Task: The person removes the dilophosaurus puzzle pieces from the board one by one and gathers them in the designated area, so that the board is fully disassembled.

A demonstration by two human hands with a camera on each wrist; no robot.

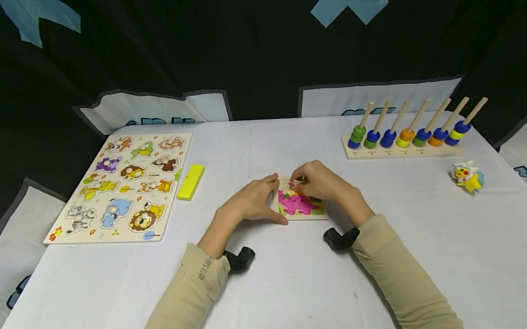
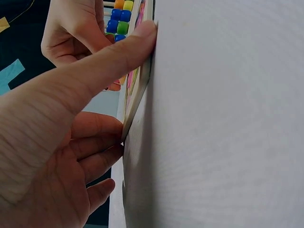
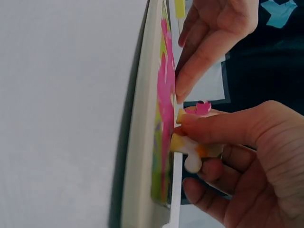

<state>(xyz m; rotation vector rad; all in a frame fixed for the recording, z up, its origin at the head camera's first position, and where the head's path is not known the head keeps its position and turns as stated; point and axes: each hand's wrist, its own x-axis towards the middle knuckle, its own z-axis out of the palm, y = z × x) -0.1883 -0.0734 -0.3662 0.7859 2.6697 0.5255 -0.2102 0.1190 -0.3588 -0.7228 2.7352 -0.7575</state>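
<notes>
A small square jigsaw puzzle board with a pink animal picture lies on the table in front of me. My left hand holds its left side, thumb at the near edge and fingertips at the far corner. In the left wrist view, the thumb lies along the pale wooden rim. Over the board's far right part, my right hand pinches a jigsaw piece between thumb and fingers. A rounded knob and a yellow edge of it show close to the picture, while the fingers hide the rest.
To the left are a large animal peg puzzle and a yellow block. A wooden stand with pegs and coloured beads is at the back right, with a small yellow figurine nearer. White cloth covers the table.
</notes>
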